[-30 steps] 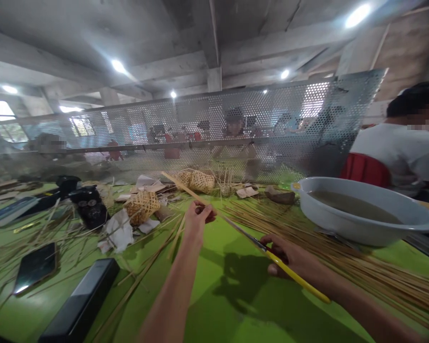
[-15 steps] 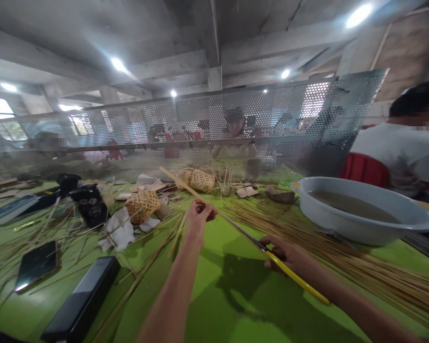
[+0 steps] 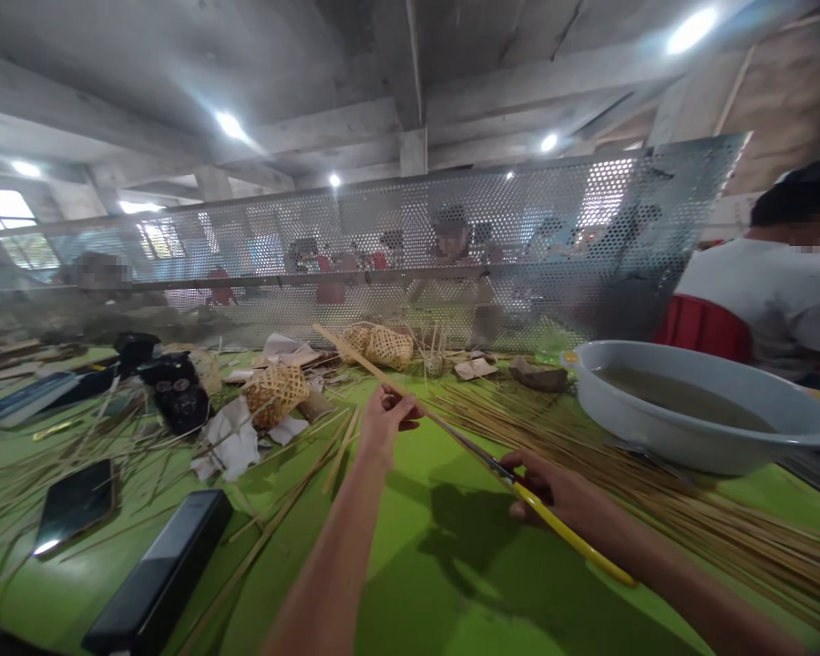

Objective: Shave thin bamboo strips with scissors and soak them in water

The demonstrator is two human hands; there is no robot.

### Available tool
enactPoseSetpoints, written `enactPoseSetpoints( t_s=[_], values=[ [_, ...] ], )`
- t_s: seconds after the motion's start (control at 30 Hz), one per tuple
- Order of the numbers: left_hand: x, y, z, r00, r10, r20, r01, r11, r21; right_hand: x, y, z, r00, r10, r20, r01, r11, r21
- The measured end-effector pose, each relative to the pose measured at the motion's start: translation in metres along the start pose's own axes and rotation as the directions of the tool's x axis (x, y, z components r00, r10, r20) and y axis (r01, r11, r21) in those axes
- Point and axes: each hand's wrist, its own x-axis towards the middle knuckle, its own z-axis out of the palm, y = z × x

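Over the green tabletop, my left hand (image 3: 391, 412) pinches a flat pale bamboo strip (image 3: 355, 353) between thumb and fingers. The strip slants away toward the far left. My right hand (image 3: 543, 487) is closed around scissors (image 3: 553, 521) with yellow handles. Their dark blades (image 3: 470, 448) point at my left hand and lie in line with the strip's near end; whether the blades touch or grip it, I cannot tell. Long thin bamboo strips (image 3: 588, 469) lie in a bundle beneath and beyond my right hand.
A grey-blue basin (image 3: 629, 428) of murky water stands at right. Woven bamboo pieces (image 3: 277, 394), crumpled paper (image 3: 229, 442), a phone (image 3: 76, 501) and a black box (image 3: 160, 569) lie at left. A perforated metal screen (image 3: 355, 282) runs behind. A seated person (image 3: 769, 282) is at far right.
The whole view has shifted slightly. Both hands, the bamboo strip and the scissors keep nearly the same pose.
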Motion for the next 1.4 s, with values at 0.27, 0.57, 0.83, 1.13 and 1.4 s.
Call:
enactPoseSetpoints(
  t_s=[0.27, 0.57, 0.83, 1.13, 1.4],
  values=[
    [-0.001, 0.001, -0.002, 0.999, -0.029, 0.013, 0.030, 0.999, -0.022, 0.007, 0.012, 0.004, 1.000, 0.017, 0.022, -0.019, 0.997, 0.069],
    [0.006, 0.002, -0.009, 0.999, -0.005, -0.052, 0.002, 0.999, -0.052, 0.003, 0.010, 0.000, 0.999, -0.001, 0.050, -0.002, 0.999, 0.054],
    [0.003, -0.002, -0.004, 0.998, -0.042, 0.046, 0.043, 0.998, -0.033, -0.001, 0.002, -0.002, 0.998, 0.000, 0.057, -0.003, 0.998, 0.061],
    [0.002, -0.002, -0.002, 0.998, -0.051, 0.041, 0.054, 0.997, -0.056, 0.009, 0.018, 0.006, 1.000, 0.010, 0.027, -0.013, 0.995, 0.100],
    [0.005, 0.001, -0.010, 0.999, -0.046, -0.027, 0.044, 0.997, -0.068, 0.007, 0.017, 0.005, 0.997, 0.009, 0.075, -0.022, 0.985, 0.173]
  ],
)
